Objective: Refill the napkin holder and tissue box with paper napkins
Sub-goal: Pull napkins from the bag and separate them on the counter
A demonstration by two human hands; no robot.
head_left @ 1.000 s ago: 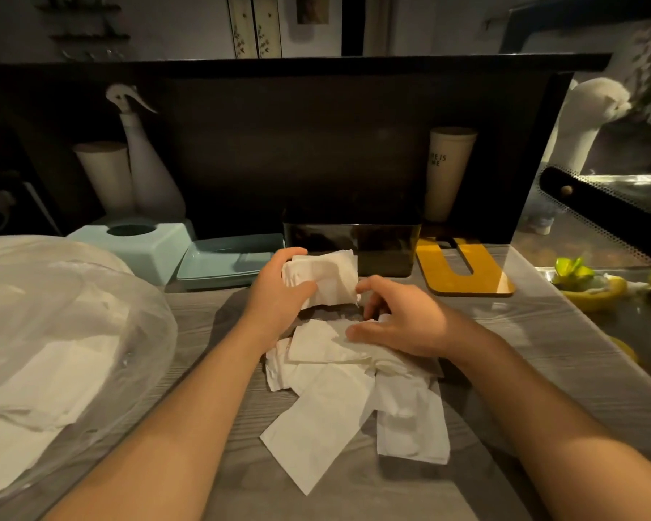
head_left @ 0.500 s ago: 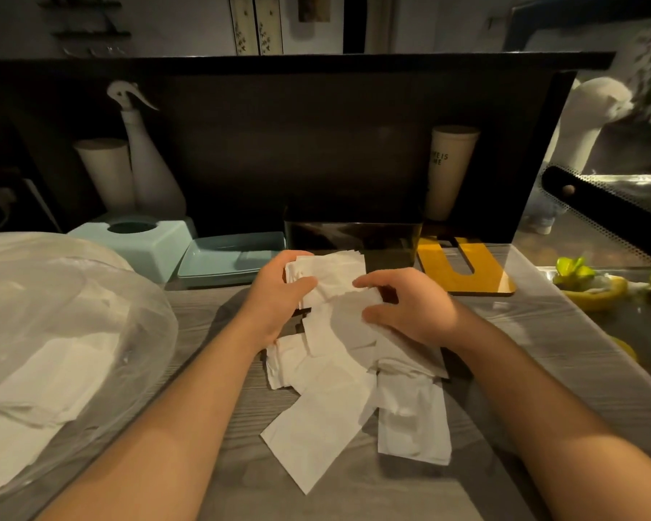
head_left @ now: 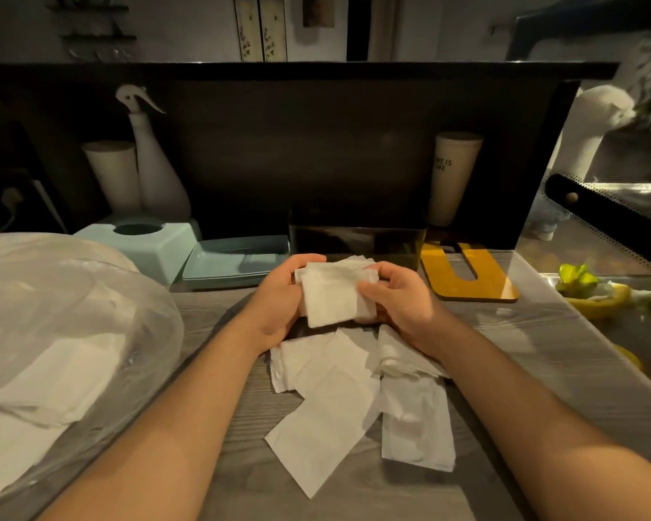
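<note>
A small stack of white folded napkins (head_left: pixel 329 293) is held above the counter between my left hand (head_left: pixel 279 302) and my right hand (head_left: pixel 399 300), each gripping one side. Below them several loose napkins (head_left: pixel 327 400) lie scattered on the grey wooden counter (head_left: pixel 211 325). Just behind my hands stands a dark rectangular napkin holder (head_left: pixel 358 240). The pale blue tissue box (head_left: pixel 147 240) with a round hole on top sits at the back left, its flat blue lid (head_left: pixel 234 257) lying beside it.
A clear plastic bag of more napkins (head_left: pixel 61 332) fills the left side. A white spray bottle (head_left: pixel 155 171) and cups (head_left: pixel 453 174) stand at the back wall. A yellow U-shaped board (head_left: pixel 466 276) lies to the right, beside a glass case (head_left: pixel 594 295).
My right hand lifted a napkin off the pile and brought it onto the stack in my left hand. Both hands now hold the stack together, slightly higher.
</note>
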